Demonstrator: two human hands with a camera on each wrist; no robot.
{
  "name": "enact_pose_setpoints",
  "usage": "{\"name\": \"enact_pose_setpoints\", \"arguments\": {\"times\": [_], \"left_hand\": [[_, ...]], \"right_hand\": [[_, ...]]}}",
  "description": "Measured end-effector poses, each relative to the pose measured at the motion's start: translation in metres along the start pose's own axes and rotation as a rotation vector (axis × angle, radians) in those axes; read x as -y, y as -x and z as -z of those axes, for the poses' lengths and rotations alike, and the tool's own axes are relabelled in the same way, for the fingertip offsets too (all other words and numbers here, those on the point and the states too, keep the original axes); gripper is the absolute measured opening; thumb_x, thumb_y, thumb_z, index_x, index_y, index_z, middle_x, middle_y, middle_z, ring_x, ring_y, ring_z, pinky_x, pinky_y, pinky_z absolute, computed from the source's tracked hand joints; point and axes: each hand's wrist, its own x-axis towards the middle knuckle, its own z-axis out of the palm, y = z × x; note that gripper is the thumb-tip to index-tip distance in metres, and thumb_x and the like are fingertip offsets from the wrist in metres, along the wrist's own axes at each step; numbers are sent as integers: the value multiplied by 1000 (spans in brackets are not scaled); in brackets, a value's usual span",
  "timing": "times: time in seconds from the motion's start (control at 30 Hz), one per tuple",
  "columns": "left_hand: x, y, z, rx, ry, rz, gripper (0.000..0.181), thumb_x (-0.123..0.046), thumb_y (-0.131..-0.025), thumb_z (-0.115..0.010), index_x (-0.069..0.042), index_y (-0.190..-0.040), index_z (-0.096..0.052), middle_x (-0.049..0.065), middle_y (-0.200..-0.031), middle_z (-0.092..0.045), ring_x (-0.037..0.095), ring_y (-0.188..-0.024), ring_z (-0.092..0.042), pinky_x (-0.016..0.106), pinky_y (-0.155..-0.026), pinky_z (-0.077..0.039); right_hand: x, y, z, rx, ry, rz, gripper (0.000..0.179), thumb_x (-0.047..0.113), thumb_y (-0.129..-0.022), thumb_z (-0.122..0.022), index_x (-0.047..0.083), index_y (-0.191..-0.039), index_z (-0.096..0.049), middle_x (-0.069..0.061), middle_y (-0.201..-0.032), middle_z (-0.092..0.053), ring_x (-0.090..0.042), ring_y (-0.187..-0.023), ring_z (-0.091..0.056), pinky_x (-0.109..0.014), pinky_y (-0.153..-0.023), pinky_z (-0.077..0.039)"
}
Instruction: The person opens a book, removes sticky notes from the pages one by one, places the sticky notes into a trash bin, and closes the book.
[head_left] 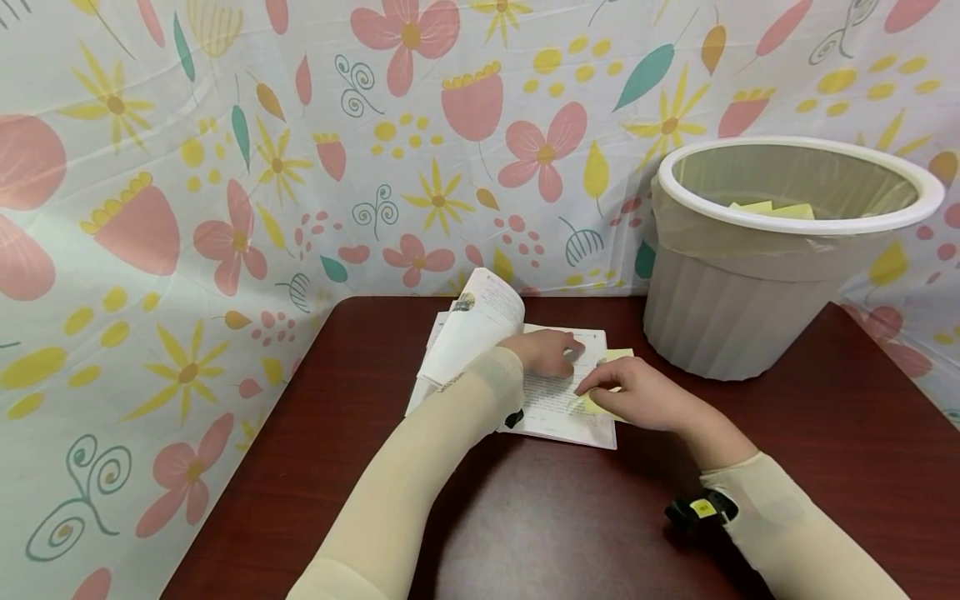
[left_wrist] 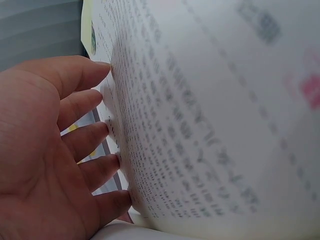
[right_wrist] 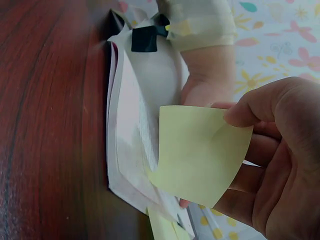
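An open book (head_left: 562, 421) lies on the table, its left pages curled upward. My left hand (head_left: 551, 352) rests on the right page; in the left wrist view its spread fingertips touch the printed sheet (left_wrist: 165, 125). At the book's right edge, my right hand (head_left: 648, 393) pinches a yellow sticky note (right_wrist: 200, 155) between thumb and fingers. The note's lower left corner meets the page in the right wrist view. Another yellow sticky note (right_wrist: 164, 226) sticks out from the book's edge.
A grey bin (head_left: 720, 317) with a white rim and a plastic liner stands at the right back, several yellow notes (head_left: 780, 210) showing inside. Behind the dark wooden table (head_left: 525, 533) hangs a flower-patterned curtain (head_left: 300, 167).
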Motion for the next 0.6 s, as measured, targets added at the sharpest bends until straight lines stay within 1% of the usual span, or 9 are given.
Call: {"name": "enact_pose_setpoints", "arguments": {"times": [0.2, 0.4, 0.47, 0.6], "left_hand": [[2, -2, -1, -5, -9, -15, 55, -32, -101, -59, -33, -155, -47, -7, -166, -39, 11, -154, -35, 29, -126, -29], [3, -1, -1, -2, -7, -17, 57, -32, -100, -59, -34, -156, -46, -3, -169, -34, 14, -156, -33, 29, -126, -29], [3, -1, -1, -1, 1, -14, 57, -32, -100, -59, -34, -156, -46, -3, -169, -33, 14, -156, -32, 30, -127, -29], [2, 0, -1, -5, 14, -5, 57, -32, -99, -60, -35, -155, -47, -5, -169, -34, 13, -156, -32, 31, -127, -29]], "right_hand": [[7, 1, 2, 2, -4, 11, 24, 4, -96, -62, 15, -105, -82, -4, -101, -77, -3, -82, -57, -20, -74, -49], [12, 3, 3, -9, -31, 19, 26, 3, -96, -61, 15, -106, -82, -3, -100, -76, -4, -81, -56, -20, -73, -47], [15, 3, 3, -14, -35, 24, 25, 3, -97, -62, 16, -106, -82, -1, -99, -77, -2, -81, -57, -20, -73, -48], [20, 6, 5, -29, -33, 43, 22, 5, -98, -63, 16, -107, -81, 6, -101, -79, 1, -86, -61, -19, -78, -51]]}}
